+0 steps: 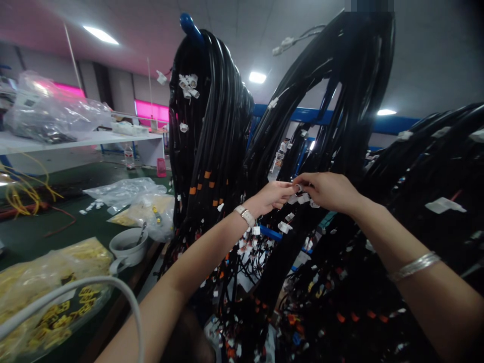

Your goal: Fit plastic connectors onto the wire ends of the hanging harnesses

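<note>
White connector [302,197], pinched by left hand [275,196] and right hand [328,191], could slip if black cables [363,75] at one o'clock sag.

At center right, left grip [275,195] and right grip [328,190], fingertips meeting, pinch white connectors [303,198] amid hanging black cables [223,116]. Lower left: green tabletop [91,222] bearing mug [133,257] and bag [53,275] of yellow parts.

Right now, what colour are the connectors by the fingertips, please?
The connectors are white, as the head view shows best.
</note>
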A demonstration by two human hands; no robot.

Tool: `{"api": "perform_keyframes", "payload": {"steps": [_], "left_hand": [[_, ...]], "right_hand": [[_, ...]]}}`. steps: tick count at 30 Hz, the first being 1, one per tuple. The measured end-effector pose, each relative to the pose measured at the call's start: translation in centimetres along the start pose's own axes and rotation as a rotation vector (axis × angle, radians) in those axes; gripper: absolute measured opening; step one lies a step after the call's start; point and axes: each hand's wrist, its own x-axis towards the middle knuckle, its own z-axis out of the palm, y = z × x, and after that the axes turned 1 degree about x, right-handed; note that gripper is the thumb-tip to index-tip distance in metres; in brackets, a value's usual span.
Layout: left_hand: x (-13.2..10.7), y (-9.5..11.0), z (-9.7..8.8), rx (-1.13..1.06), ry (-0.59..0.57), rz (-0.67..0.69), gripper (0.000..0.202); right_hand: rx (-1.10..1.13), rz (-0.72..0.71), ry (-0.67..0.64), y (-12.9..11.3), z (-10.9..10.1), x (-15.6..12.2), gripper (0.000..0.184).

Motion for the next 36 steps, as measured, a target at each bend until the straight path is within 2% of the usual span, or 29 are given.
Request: {"api": "perform_keyframes", "payload": {"steps": [3, 6, 10, 15, 22, 28, 30, 34, 36], "left_hand": [[0.3, -0.5, 0.0, -0.066, -0.057, 0.022, 0.022], [0.4, -0.8, 0.2, -0.051, -0.065, 0.051, 0.023], [0.0, -0.7, 0.9, 0.089, 0.032, 0.084, 0.024], [0.0, -0.6, 1.6, 0.254, 0.181, 0.116, 0.026], [0.8, -1.5, 1.7, 0.322, 0.250, 0.194, 0.027], [0.0, -1.4, 1.1, 0.192, 0.159, 0.144, 0.032], [-0.5, -1.5, 0.5, 0.155, 0.165, 0.132, 0.038], [-1.2, -2.5, -0.4, 0.245, 0.196, 0.031, 0.056], [-1.3, -2.9, -0.5, 0.316, 0.171, -0.005, 0.056]], "right_hand": [[0.011, -0.024, 0.013, 0.0, 0.0, -0.1, 0.033], [0.023, -0.048, 0.025, 0.0, 0.0, -0.1, 0.032], [0.004, -0.018, -0.012, 0.0, -0.1, -0.1, 0.032], [0.013, -0.020, 0.013, 0.2, 0.2, 0.1, 0.031], [-0.001, -0.021, 0.021, 0.3, 0.3, 0.1, 0.032], [0.018, -0.004, -0.008, 0.2, 0.2, 0.2, 0.032], [0.019, 0.007, -0.001, 0.1, 0.2, 0.3, 0.032], [0.014, 0.053, -0.007, -0.2, 0.1, 0.6, 0.032], [-0.002, 0.083, -0.032, -0.3, 0.0, 0.8, 0.034]]}}
